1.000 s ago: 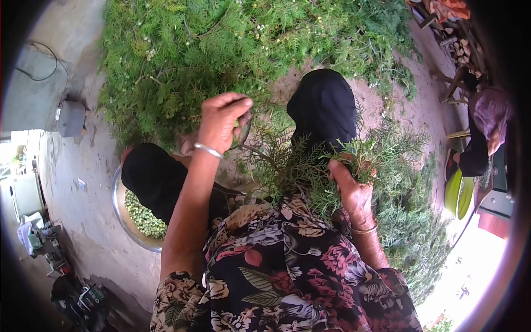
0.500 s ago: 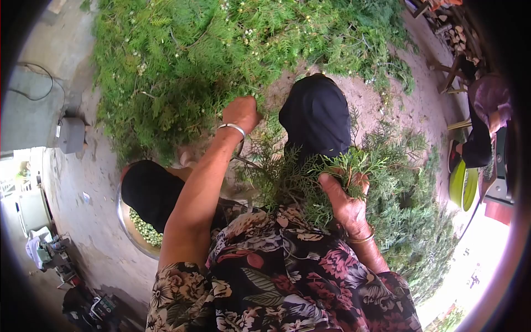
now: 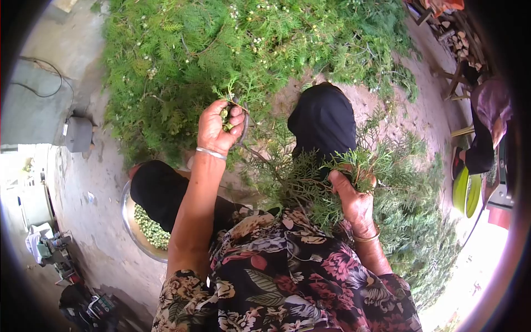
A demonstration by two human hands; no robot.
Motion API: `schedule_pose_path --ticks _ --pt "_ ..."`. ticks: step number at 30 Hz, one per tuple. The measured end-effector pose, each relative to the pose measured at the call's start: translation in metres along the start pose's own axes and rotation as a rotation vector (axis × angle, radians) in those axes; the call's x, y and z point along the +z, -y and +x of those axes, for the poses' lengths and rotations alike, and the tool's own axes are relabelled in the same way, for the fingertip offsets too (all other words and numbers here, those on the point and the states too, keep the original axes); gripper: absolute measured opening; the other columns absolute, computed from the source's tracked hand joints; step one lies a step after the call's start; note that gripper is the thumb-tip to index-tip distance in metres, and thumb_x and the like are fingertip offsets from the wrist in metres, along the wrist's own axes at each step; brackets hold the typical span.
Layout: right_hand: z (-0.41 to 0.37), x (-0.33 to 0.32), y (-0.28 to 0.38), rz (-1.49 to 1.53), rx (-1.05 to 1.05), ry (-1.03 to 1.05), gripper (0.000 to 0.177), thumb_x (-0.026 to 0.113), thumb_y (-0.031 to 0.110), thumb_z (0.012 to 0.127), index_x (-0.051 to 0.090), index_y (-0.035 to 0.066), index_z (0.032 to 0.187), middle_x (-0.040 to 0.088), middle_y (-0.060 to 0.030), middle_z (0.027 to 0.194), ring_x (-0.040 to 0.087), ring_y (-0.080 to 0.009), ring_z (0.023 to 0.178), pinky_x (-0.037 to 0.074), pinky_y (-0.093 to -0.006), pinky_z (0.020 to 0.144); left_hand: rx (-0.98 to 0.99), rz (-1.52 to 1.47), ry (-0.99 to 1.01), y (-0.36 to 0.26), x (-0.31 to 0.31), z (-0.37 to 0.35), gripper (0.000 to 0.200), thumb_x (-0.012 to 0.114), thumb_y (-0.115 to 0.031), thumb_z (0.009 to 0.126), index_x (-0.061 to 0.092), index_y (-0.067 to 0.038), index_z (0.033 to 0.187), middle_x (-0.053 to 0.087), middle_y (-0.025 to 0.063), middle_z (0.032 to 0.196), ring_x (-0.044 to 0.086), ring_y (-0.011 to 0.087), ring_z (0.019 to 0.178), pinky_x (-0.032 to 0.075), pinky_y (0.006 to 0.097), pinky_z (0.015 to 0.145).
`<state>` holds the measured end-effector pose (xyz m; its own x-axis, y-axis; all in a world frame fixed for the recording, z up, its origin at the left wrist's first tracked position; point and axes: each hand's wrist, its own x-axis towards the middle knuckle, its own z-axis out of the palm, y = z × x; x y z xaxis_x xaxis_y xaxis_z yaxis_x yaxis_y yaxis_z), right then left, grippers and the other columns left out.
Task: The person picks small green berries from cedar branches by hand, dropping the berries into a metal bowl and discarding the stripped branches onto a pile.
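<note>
My left hand [image 3: 221, 126], with a silver bangle at the wrist, is raised palm-up and its fingers are curled. Small pale-green cones [image 3: 224, 115] show within the fingers, and an evergreen sprig [image 3: 237, 91] sticks up above them. A dark curved piece [image 3: 246, 123] lies beside the fingertips; I cannot tell what it is. My right hand [image 3: 355, 199] is closed around a leafy evergreen branch [image 3: 296, 180] lying across my lap, its thumb on top. Left of my knee, a metal basin [image 3: 128, 224] holds many small green cones [image 3: 152, 231].
A large heap of evergreen cuttings [image 3: 166, 66] covers the ground ahead. More cut foliage [image 3: 415, 232] lies to my right. At the right edge sits another person [image 3: 489, 122], near yellow-green slippers [image 3: 464, 193]. Split firewood [image 3: 459, 41] is stacked behind; a grey box [image 3: 79, 134] stands left.
My left hand has turned from a back-up fist to palm-up, moving slightly left, and now shows cones and a sprig. My right hand keeps its hold on the branch.
</note>
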<state>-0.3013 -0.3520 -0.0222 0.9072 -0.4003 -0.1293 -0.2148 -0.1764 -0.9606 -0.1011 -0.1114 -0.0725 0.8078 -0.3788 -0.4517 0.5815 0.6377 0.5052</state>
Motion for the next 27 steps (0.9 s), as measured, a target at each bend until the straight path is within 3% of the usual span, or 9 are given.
schedule_pose_path --ticks 2,4,7,9,13,16,19,23,27 --pt "0.0 -0.001 0.0 -0.123 -0.027 0.016 0.022 0.067 0.016 0.083 0.061 -0.004 0.092 0.059 -0.0028 0.065 0.052 -0.0089 0.054 0.042 -0.0238 0.051 -0.068 -0.246 0.135 -0.004 0.0 -0.005 0.018 0.047 -0.019 0.088 0.053 -0.002 0.089 0.047 0.0053 0.065 0.044 0.0157 0.053 0.034 0.0268 0.038" --pt "0.0 0.002 0.001 -0.104 -0.037 -0.006 0.022 0.068 0.016 0.082 0.061 -0.004 0.091 0.058 -0.0024 0.063 0.052 -0.0091 0.054 0.042 -0.024 0.052 -0.07 -0.294 0.144 -0.008 0.002 -0.01 0.018 0.047 -0.019 0.088 0.053 -0.001 0.089 0.046 0.0054 0.065 0.044 0.0161 0.052 0.035 0.0282 0.038" --pt "-0.001 0.007 0.006 -0.067 0.026 -0.002 0.023 0.069 0.016 0.081 0.062 -0.003 0.092 0.058 -0.0025 0.063 0.052 -0.0095 0.054 0.043 -0.0247 0.053 -0.038 -0.334 0.384 -0.011 0.005 -0.014 0.018 0.051 -0.02 0.087 0.054 -0.002 0.087 0.051 0.0073 0.068 0.046 0.0161 0.053 0.037 0.0271 0.037" --pt "-0.004 0.012 0.01 -0.35 -0.348 -0.022 0.025 0.071 0.015 0.079 0.062 -0.004 0.092 0.06 -0.0035 0.064 0.054 -0.01 0.056 0.045 -0.0255 0.054 0.033 -0.3 0.351 -0.018 0.014 -0.027 0.019 0.052 -0.019 0.087 0.055 -0.001 0.089 0.052 0.0078 0.069 0.048 0.0157 0.054 0.038 0.0265 0.038" --pt "-0.008 0.012 0.003 -0.164 -0.025 0.001 0.024 0.072 0.015 0.078 0.063 -0.003 0.091 0.06 -0.0029 0.064 0.055 -0.0098 0.057 0.045 -0.0251 0.055 0.254 -0.229 0.404 -0.051 -0.006 -0.07 0.026 0.056 -0.015 0.085 0.051 0.004 0.103 0.049 0.01 0.081 0.047 0.0156 0.067 0.041 0.0258 0.047" --pt "-0.009 0.012 -0.006 -0.151 -0.12 -0.141 0.016 0.07 0.013 0.079 0.064 0.0 0.086 0.06 -0.0005 0.066 0.053 -0.0128 0.054 0.044 -0.0287 0.053 0.429 -0.124 0.198 -0.082 -0.048 -0.121 0.023 0.055 -0.013 0.086 0.051 0.002 0.103 0.046 0.0087 0.08 0.045 0.0157 0.067 0.039 0.0266 0.048" --pt "-0.008 0.02 0.007 -0.052 0.109 -0.134 0.016 0.069 0.015 0.081 0.065 0.001 0.087 0.059 -0.0005 0.063 0.051 -0.0071 0.055 0.04 -0.0218 0.05 0.476 -0.006 0.107 -0.091 -0.066 -0.166 0.017 0.054 -0.011 0.086 0.053 -0.001 0.1 0.048 0.0079 0.079 0.045 0.015 0.067 0.039 0.0251 0.047" --pt "-0.008 0.035 0.03 0.127 0.11 0.139 0.022 0.063 0.014 0.085 0.063 -0.004 0.098 0.059 -0.0035 0.062 0.054 -0.0093 0.053 0.043 -0.0231 0.049 0.495 0.184 -0.106 -0.043 -0.012 -0.179 0.021 0.053 -0.002 0.083 0.057 0.001 0.103 0.056 0.0102 0.079 0.045 0.0136 0.056 0.038 0.024 0.044" --pt "-0.006 0.041 0.049 0.128 0.087 0.359 0.026 0.069 0.014 0.081 0.064 -0.002 0.101 0.063 -0.0042 0.07 0.055 -0.0091 0.058 0.045 -0.0238 0.053 0.328 0.329 0.026 0.017 0.025 -0.157 0.02 0.057 0.004 0.079 0.06 0.004 0.098 0.058 0.009 0.073 0.05 0.0129 0.053 0.037 0.0236 0.043"
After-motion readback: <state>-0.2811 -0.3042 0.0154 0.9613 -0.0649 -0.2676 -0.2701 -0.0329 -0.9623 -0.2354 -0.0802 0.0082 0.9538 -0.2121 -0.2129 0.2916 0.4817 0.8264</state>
